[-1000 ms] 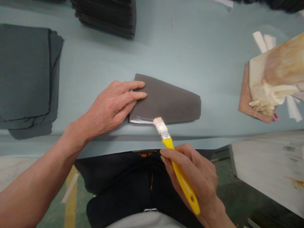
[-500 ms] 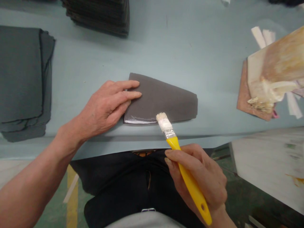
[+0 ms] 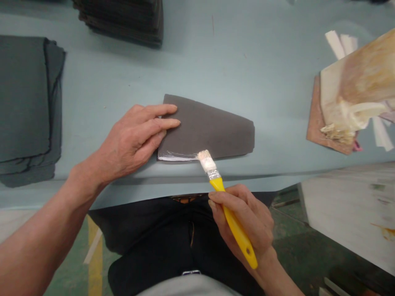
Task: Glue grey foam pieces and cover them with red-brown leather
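A dark grey tapered piece [image 3: 210, 127] of sheet material, perhaps a stack, lies flat near the table's front edge. My left hand [image 3: 142, 133] rests on its wide left end, fingers stretched out and pressing lightly on the surface. My right hand [image 3: 243, 218] is closed around the yellow handle of a paintbrush [image 3: 236, 228]. White-coated bristles touch the piece's near edge around its middle. A streaky band of white paste [image 3: 177, 157] runs along that edge, from the left corner to the brush.
Dark green-grey sheets [image 3: 23, 98] lie stacked at the left. Another tall dark stack [image 3: 123, 20] stands at the back. On the right, a stained container [image 3: 367, 78] sits by a brown board [image 3: 314, 119] and white strips [image 3: 382, 133]. A white surface [image 3: 348, 205] is at lower right.
The brush in my right hand has slid slightly left along the near edge, its handle swinging left and up. My left hand stays on the grey piece. The whole view has shifted slightly.
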The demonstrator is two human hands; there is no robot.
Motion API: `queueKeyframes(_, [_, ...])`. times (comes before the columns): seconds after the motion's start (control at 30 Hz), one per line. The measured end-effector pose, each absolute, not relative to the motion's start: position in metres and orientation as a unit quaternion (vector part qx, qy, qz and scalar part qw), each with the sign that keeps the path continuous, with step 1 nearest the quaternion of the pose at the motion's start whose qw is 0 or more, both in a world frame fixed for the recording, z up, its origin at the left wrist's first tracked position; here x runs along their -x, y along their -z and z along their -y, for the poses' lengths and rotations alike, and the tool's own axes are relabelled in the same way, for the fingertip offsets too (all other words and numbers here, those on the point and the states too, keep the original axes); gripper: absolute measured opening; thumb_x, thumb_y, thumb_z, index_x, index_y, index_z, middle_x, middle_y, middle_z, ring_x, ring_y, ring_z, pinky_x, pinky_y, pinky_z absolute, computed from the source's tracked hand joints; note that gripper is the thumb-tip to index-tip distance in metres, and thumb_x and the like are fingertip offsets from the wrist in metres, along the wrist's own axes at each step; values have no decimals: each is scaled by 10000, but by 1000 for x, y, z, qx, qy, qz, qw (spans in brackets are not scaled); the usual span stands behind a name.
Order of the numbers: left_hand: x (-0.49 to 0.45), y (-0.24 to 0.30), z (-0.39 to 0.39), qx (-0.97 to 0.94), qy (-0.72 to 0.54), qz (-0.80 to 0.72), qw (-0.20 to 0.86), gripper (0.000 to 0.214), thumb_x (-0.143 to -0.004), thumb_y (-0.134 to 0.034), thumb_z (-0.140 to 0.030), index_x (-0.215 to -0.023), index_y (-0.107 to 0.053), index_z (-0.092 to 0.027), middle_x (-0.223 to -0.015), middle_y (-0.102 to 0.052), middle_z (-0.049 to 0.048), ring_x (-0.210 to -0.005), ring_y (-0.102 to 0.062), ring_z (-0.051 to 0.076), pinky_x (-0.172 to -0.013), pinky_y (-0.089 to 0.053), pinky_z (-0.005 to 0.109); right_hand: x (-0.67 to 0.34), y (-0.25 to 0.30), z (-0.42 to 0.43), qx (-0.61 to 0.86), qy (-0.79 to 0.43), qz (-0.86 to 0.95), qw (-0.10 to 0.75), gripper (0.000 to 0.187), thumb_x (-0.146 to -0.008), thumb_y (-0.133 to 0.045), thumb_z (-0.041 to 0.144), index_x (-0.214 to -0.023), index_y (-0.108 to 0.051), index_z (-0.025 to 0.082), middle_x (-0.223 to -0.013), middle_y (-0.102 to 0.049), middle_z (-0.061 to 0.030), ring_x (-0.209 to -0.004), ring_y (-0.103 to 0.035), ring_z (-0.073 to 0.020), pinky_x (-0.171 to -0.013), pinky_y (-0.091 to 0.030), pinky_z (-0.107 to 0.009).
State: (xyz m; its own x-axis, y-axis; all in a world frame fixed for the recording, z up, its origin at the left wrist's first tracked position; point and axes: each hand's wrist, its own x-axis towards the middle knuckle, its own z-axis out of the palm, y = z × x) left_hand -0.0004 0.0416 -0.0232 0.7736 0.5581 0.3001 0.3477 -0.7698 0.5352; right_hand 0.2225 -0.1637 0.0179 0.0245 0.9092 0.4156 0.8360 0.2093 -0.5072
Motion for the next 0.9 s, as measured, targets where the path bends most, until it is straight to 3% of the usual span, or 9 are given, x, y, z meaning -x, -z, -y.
queueKeyframes(0.9, [2,23,-43,-918,-218,-246,220,431,-1109,-482,-261,-1505,-555,-415,-1656,-564,-20,-1425,-623,274,-1193,-504,523,-243,-22,167,643,-48,680,348,174,-974,-705,64,-1104,-682,177,-867,-705,-8,-722,-683,-90,-692,-570,-184])
